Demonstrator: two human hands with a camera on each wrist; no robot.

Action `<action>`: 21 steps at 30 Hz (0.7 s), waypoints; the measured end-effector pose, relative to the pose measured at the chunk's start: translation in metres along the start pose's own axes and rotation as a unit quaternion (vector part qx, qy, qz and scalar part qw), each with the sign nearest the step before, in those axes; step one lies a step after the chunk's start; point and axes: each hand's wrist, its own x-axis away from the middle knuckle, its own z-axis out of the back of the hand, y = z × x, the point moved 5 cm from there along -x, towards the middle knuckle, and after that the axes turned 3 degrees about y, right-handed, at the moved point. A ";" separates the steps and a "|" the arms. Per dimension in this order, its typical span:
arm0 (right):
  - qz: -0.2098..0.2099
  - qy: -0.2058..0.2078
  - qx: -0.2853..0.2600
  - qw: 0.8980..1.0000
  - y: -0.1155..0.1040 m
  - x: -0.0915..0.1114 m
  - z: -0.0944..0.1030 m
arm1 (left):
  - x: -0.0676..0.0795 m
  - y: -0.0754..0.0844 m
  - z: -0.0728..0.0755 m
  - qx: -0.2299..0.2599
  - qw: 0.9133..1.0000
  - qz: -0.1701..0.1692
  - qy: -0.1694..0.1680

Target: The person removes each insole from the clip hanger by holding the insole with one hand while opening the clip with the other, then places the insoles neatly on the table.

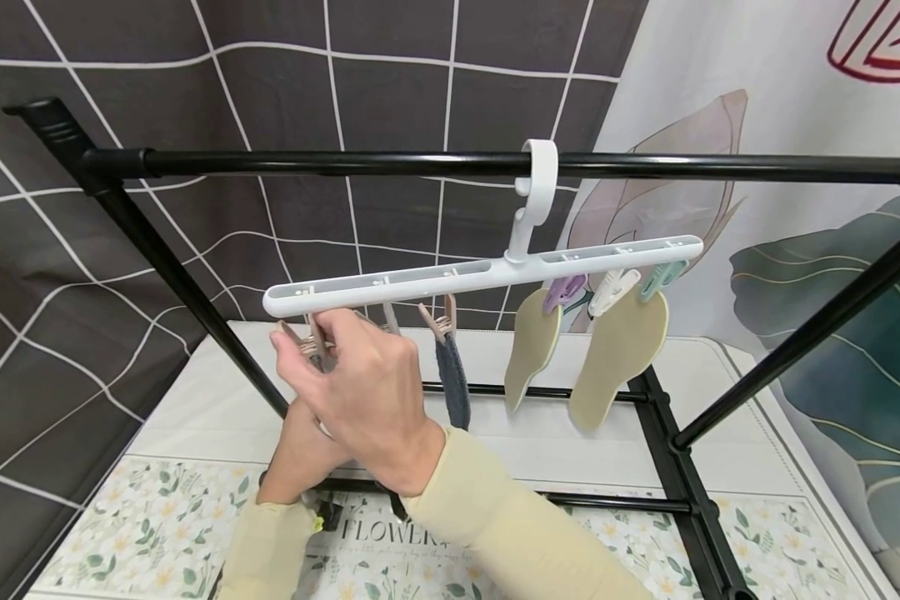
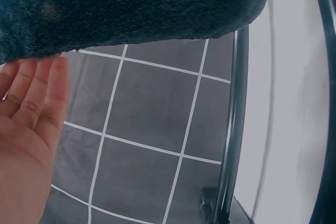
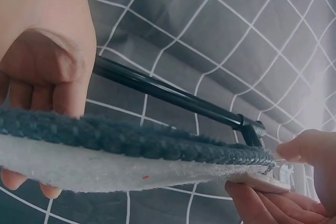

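Observation:
My right hand (image 1: 367, 383) pinches a pale clip (image 3: 262, 182) under the left end of a white clip hanger (image 1: 382, 283). That clip meets the end of a fuzzy dark teal insole (image 2: 131, 9) with a white underside, which my hands mostly hide in the head view. My left hand (image 2: 29, 129) holds the insole farther along, its fingers passing behind it and fingertips showing below in the right wrist view. Right of my hands, a second dark insole (image 1: 452, 379) hangs from a beige clip (image 1: 442, 319).
Two pale yellow insoles (image 1: 618, 358) hang from purple, white and green clips (image 1: 663, 279) at the hanger's right. The hanger's hook sits on a black rail (image 1: 330, 163) of a folding rack. Below lies a floral mat (image 1: 165, 525); dark grid fabric (image 1: 390, 108) hangs behind.

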 end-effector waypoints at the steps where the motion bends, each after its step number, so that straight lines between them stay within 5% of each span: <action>1: 0.001 0.000 -0.001 1.000 0.000 0.000 0.000 | 0.000 0.002 0.000 -0.001 1.000 -0.003 0.001; 21: 0.018 -0.003 -0.015 1.000 0.001 -0.005 0.003 | 0.002 -0.002 0.002 0.000 1.000 -0.016 0.002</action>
